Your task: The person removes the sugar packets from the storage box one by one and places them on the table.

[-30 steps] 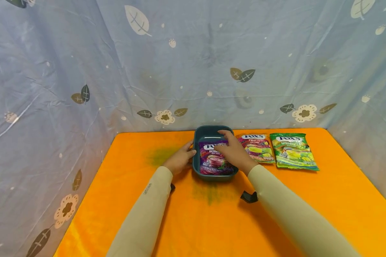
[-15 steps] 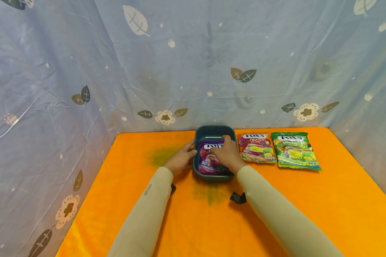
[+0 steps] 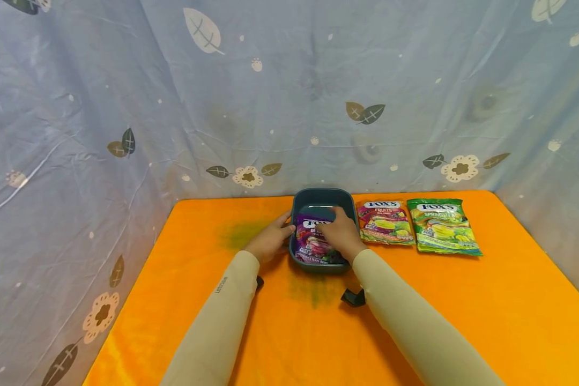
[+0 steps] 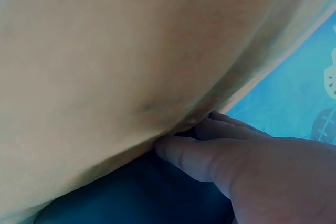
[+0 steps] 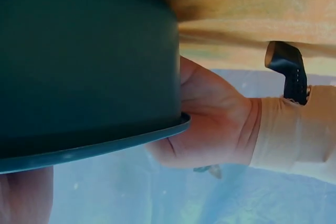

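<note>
A dark teal plastic tub [image 3: 320, 197] stands near the back of the orange-covered table, with a purple candy bag [image 3: 311, 247] lying in it. My left hand [image 3: 266, 240] rests against the tub's left side, thumb and fingers reaching the wall. The left wrist view has that hand [image 4: 278, 169] close up, fingertips at the dark wall. Inside the tub, my right hand [image 3: 342, 234] lies over the bag's right part, thumb and index finger spread apart. Seen from the right wrist, the tub's outer wall [image 5: 84, 61] hides most of the left hand's fingers.
To the tub's right lie a red candy bag [image 3: 385, 223] and a green candy bag [image 3: 443, 226]. A blue leaf-print curtain [image 3: 289, 96] hangs behind and along both sides. Black straps, one of them this strap [image 3: 353, 297], stick out under the wrists.
My right hand has come down and leftward onto the purple bag. The bag has shifted slightly left and toward the front of the tub. My left hand stays at the tub's side.
</note>
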The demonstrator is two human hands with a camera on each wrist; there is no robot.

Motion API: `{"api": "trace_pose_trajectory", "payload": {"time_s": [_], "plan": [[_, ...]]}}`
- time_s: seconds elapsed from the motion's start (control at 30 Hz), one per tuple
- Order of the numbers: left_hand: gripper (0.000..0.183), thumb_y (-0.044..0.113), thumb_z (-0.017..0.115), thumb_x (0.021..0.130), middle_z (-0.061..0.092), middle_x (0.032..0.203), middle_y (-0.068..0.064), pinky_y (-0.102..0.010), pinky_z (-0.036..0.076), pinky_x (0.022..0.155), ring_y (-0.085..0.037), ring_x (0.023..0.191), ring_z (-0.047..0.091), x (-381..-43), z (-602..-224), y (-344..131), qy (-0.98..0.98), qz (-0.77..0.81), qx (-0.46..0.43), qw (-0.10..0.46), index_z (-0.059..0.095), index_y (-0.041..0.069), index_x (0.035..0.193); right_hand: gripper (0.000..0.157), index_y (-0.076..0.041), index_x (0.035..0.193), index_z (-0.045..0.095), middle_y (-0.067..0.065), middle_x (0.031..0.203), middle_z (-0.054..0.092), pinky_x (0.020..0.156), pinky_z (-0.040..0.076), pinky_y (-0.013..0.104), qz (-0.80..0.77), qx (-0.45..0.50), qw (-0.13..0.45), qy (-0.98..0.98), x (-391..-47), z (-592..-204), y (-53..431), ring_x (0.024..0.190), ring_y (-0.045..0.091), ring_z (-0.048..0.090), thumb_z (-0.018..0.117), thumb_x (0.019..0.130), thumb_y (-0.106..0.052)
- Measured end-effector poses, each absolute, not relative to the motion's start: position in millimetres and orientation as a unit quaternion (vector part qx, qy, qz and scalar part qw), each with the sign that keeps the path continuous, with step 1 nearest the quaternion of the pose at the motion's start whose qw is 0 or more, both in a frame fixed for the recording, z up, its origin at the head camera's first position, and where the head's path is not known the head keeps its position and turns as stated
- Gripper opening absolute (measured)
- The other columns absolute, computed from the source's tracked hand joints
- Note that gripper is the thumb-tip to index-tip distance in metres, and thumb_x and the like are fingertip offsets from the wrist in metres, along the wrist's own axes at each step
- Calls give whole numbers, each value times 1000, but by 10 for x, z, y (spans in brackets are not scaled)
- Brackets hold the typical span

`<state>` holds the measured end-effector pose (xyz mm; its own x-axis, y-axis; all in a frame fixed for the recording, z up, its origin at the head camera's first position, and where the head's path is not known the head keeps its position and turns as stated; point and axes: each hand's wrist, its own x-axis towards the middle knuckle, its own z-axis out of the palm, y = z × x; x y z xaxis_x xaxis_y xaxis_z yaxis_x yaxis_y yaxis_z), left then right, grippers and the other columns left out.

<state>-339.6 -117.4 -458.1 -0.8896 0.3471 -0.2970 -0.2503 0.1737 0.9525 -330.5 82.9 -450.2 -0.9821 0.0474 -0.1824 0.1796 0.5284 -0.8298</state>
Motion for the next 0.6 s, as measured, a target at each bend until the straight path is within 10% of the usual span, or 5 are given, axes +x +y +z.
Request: {"api": "trace_pose_trajectory", "payload": {"time_s": [0.6], "plan": [[55,25,43,104,36,148,-6,-46,46,92,-27,120,51,-3428,-4601,-1162,738,631,23,238,21,32,154,70,-22,146,35,12,133,46,90,47,45,-572,64,97,812,-3342,-4542,898,104,30,53,70,87,-34]]}}
